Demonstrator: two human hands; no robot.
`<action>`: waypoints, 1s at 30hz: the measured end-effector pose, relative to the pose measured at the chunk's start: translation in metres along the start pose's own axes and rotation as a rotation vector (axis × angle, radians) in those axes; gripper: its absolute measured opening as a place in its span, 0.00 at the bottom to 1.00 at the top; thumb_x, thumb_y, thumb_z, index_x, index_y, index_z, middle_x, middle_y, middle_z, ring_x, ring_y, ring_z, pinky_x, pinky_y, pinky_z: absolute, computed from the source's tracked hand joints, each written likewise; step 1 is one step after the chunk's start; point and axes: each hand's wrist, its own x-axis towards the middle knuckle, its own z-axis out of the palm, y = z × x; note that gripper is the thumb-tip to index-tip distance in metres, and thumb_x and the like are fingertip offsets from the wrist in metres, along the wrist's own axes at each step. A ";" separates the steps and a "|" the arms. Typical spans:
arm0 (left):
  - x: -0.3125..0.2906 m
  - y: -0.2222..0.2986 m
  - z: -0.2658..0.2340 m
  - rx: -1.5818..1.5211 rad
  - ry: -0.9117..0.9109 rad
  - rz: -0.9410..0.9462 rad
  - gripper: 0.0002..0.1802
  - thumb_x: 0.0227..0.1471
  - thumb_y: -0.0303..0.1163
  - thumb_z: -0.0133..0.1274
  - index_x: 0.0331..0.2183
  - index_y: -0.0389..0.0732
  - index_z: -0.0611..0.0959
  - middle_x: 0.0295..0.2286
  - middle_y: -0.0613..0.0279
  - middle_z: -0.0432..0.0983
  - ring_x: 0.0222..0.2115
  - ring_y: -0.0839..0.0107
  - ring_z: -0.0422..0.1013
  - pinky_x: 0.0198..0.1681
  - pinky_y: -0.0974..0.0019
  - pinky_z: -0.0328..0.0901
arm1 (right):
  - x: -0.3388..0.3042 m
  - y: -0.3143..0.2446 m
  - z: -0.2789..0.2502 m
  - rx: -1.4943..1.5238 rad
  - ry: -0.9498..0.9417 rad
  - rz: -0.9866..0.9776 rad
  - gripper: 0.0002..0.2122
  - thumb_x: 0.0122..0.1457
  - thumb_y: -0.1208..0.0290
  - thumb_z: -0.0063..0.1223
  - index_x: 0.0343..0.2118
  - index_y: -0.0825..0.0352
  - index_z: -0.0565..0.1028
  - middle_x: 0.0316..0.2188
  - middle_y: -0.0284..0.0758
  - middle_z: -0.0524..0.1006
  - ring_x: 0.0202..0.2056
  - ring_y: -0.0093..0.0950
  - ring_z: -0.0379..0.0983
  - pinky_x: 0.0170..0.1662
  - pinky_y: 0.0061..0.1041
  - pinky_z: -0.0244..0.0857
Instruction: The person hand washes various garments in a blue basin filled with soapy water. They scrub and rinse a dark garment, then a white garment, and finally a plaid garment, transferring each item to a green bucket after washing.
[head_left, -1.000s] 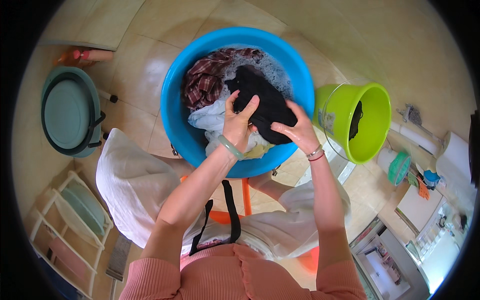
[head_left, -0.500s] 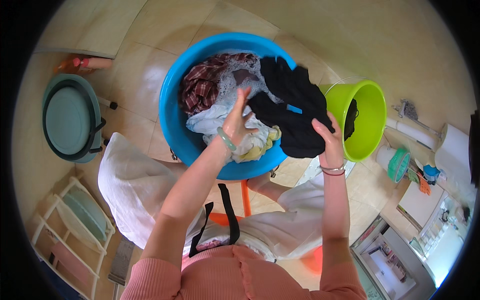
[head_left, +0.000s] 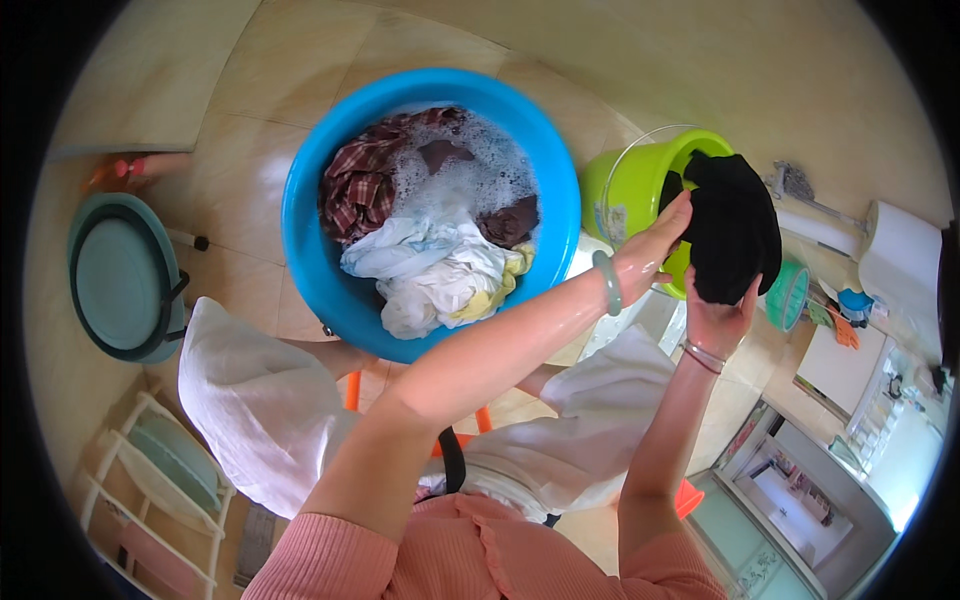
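Observation:
A wet black garment (head_left: 733,228) hangs over the mouth of a lime-green bucket (head_left: 625,190) on the right. My right hand (head_left: 722,315) grips its lower end from below. My left hand (head_left: 655,250), with a pale green bangle at the wrist, presses against the garment's left side. To the left stands a big blue basin (head_left: 310,250) of soapy water. In it lie a red plaid cloth (head_left: 358,185), white and yellow cloths (head_left: 430,270) and a brown piece (head_left: 510,218).
A teal lidded tub (head_left: 120,275) stands on the tiled floor at far left. A white wire rack (head_left: 150,480) is at lower left. An orange stool (head_left: 470,425) shows under my white skirt. A small teal cup (head_left: 790,295), clutter and a glass-fronted cabinet (head_left: 800,500) fill the right side.
Both hands lifted the black garment out of the blue basin and carried it right, over the green bucket. The view has shifted with the move.

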 end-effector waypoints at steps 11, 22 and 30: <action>-0.050 -0.070 -0.139 1.200 0.427 0.028 0.23 0.50 0.32 0.58 0.49 0.44 0.76 0.50 0.54 0.70 0.52 0.60 0.67 0.54 0.64 0.62 | 0.119 0.015 -0.067 0.221 0.202 0.036 0.17 0.64 0.72 0.44 0.53 0.76 0.65 0.54 0.45 0.67 0.56 0.43 0.62 0.60 0.52 0.60; -0.144 -0.038 -0.191 2.141 0.408 0.187 0.18 0.48 0.46 0.57 0.35 0.44 0.79 0.31 0.57 0.78 0.34 0.57 0.74 0.44 0.53 0.63 | 0.032 0.153 -0.045 -0.949 -0.630 0.455 0.25 0.52 0.85 0.45 0.56 0.65 0.67 0.49 0.41 0.73 0.46 0.31 0.72 0.47 0.32 0.69; -0.188 0.043 -0.110 1.775 0.255 0.278 0.16 0.49 0.43 0.58 0.29 0.40 0.76 0.25 0.54 0.74 0.27 0.52 0.72 0.30 0.55 0.67 | -0.005 0.213 -0.085 -1.565 -0.939 0.167 0.38 0.46 0.77 0.57 0.63 0.55 0.57 0.59 0.45 0.63 0.59 0.42 0.59 0.61 0.34 0.53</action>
